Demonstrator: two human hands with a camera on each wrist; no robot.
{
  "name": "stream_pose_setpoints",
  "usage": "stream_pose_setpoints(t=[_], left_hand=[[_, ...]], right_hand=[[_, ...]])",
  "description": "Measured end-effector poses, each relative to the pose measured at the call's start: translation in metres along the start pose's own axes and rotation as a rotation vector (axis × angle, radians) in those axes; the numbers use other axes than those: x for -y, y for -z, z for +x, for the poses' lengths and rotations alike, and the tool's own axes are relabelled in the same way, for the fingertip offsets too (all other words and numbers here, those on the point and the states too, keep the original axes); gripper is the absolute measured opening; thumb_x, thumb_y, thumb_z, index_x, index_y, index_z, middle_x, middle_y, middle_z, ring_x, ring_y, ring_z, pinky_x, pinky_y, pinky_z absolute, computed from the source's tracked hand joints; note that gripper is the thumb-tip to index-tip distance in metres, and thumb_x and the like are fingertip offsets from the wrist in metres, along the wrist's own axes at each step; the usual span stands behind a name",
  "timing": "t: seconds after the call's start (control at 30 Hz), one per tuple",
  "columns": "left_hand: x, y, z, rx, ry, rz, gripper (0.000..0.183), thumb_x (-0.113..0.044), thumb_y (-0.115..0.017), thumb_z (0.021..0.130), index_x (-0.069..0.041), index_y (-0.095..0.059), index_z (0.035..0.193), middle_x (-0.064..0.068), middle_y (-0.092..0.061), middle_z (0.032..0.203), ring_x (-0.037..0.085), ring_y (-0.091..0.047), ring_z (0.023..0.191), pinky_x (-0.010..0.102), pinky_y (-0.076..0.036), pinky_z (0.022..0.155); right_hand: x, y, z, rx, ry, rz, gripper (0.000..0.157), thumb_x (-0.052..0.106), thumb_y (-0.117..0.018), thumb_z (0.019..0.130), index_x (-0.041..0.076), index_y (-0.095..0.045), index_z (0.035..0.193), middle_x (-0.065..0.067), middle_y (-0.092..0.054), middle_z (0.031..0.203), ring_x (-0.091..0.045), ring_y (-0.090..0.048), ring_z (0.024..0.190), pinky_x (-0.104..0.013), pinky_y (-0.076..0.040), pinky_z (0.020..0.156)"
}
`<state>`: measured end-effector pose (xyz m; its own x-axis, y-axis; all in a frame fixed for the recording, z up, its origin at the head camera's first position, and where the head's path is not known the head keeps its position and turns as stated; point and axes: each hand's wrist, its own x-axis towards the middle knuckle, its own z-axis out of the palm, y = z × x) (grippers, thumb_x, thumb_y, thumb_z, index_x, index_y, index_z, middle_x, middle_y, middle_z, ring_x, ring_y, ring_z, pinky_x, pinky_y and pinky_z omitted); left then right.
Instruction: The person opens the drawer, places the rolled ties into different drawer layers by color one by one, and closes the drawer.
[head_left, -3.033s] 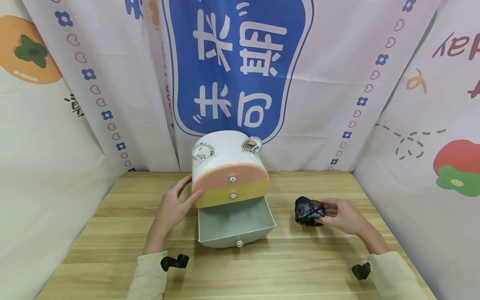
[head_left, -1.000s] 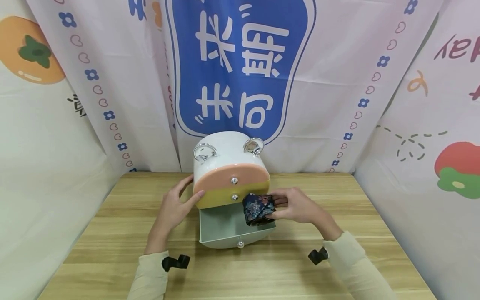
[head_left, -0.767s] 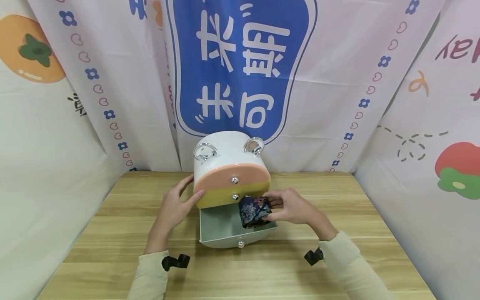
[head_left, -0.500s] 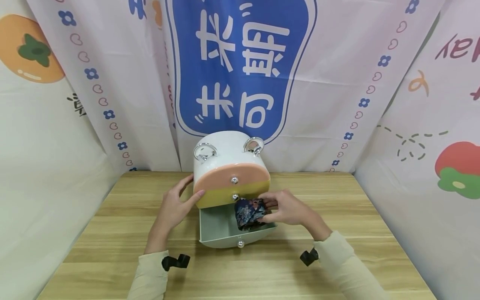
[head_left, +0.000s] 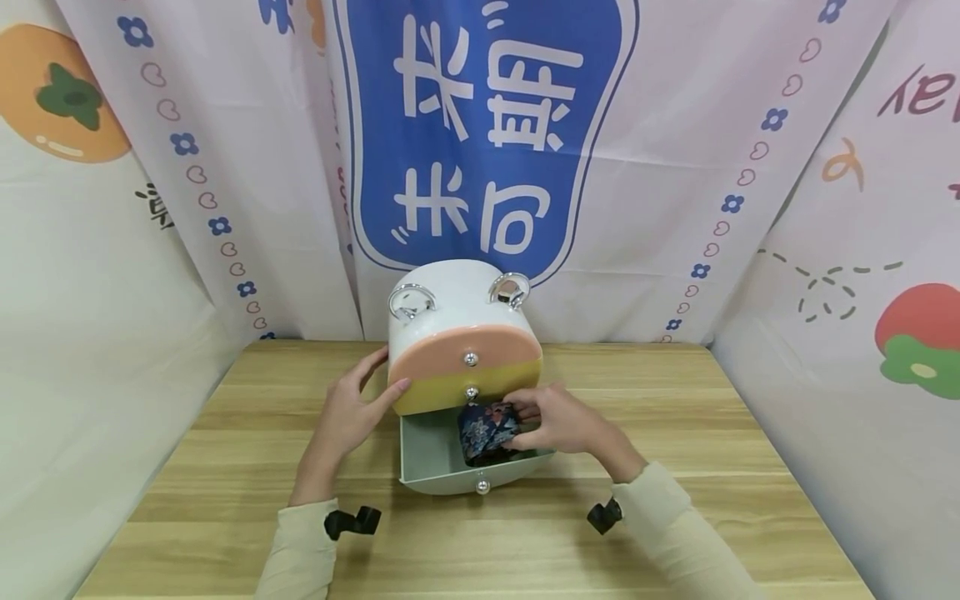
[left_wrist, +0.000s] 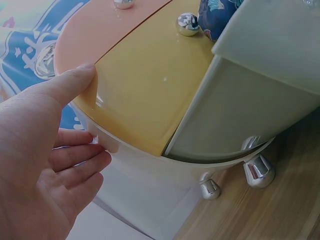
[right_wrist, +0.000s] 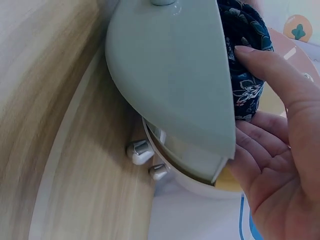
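A small white storage box point(head_left: 450, 292) with pink, yellow and pale green drawer fronts stands at the back of the table. Its bottom green drawer point(head_left: 429, 454) is pulled out. My left hand point(head_left: 351, 415) holds the box's left edge, thumb on the front and fingers along the side, as the left wrist view shows. My right hand point(head_left: 558, 421) grips a rolled-up dark blue floral cloth point(head_left: 483, 433) over the right part of the open drawer. In the right wrist view, the roll point(right_wrist: 247, 90) sits behind the drawer's front wall, thumb against it. Its underside is hidden.
Two silver rings point(head_left: 411, 300) stick up from the box's top. Each drawer front has a round silver knob point(head_left: 483, 487). Short silver feet point(left_wrist: 260, 171) carry the box on the wooden table point(head_left: 637, 517). A printed curtain point(head_left: 660, 183) hangs right behind it.
My right hand has carried the cloth roll left from the right side of the table to the open drawer, then further left and lower into it. The left hand keeps its hold.
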<state>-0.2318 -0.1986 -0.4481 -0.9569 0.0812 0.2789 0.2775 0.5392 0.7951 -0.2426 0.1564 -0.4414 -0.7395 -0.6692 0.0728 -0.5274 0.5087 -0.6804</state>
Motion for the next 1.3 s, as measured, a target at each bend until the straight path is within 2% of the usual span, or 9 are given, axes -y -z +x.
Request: stream_pose_setpoints(t=[0.33,0.73,0.97,1.3], left_hand=[[0.001,-0.001,0.001,0.002,-0.001,-0.008,0.08,-0.058,-0.07,0.097,-0.017,-0.044,0.161,0.009,-0.045,0.167,0.038,-0.04,0.156,0.063,-0.038,0.125],[0.0,-0.001,0.002,0.005,0.006,-0.008,0.081,-0.059,-0.07,0.097,-0.017,-0.044,0.162,0.009,-0.045,0.167,0.039,-0.039,0.157,0.064,-0.039,0.124],[0.001,-0.001,0.002,0.003,0.004,-0.011,0.081,-0.058,-0.071,0.097,-0.016,-0.044,0.161,0.01,-0.045,0.167,0.04,-0.039,0.156,0.064,-0.039,0.124],[0.002,-0.002,0.003,-0.002,0.004,-0.009,0.081,-0.058,-0.071,0.097,-0.015,-0.045,0.161,0.01,-0.046,0.166,0.04,-0.04,0.156,0.063,-0.039,0.124]], right_hand=[[-0.002,-0.009,0.009,0.019,0.027,-0.056,0.055,0.03,-0.087,0.087,0.005,-0.069,0.133,-0.007,-0.077,0.123,-0.019,-0.076,0.112,-0.031,-0.063,0.099],[-0.005,-0.018,0.016,0.024,0.019,-0.085,0.053,0.026,-0.086,0.087,0.004,-0.069,0.132,-0.007,-0.076,0.124,-0.02,-0.076,0.112,-0.027,-0.063,0.098],[-0.005,-0.023,0.019,0.026,0.022,-0.133,0.05,0.026,-0.087,0.086,0.002,-0.069,0.126,-0.008,-0.075,0.121,-0.022,-0.075,0.109,-0.03,-0.064,0.095],[-0.006,-0.027,0.022,0.031,0.025,-0.236,0.05,0.026,-0.088,0.085,0.004,-0.07,0.126,-0.006,-0.075,0.117,-0.018,-0.073,0.104,-0.03,-0.064,0.09]])
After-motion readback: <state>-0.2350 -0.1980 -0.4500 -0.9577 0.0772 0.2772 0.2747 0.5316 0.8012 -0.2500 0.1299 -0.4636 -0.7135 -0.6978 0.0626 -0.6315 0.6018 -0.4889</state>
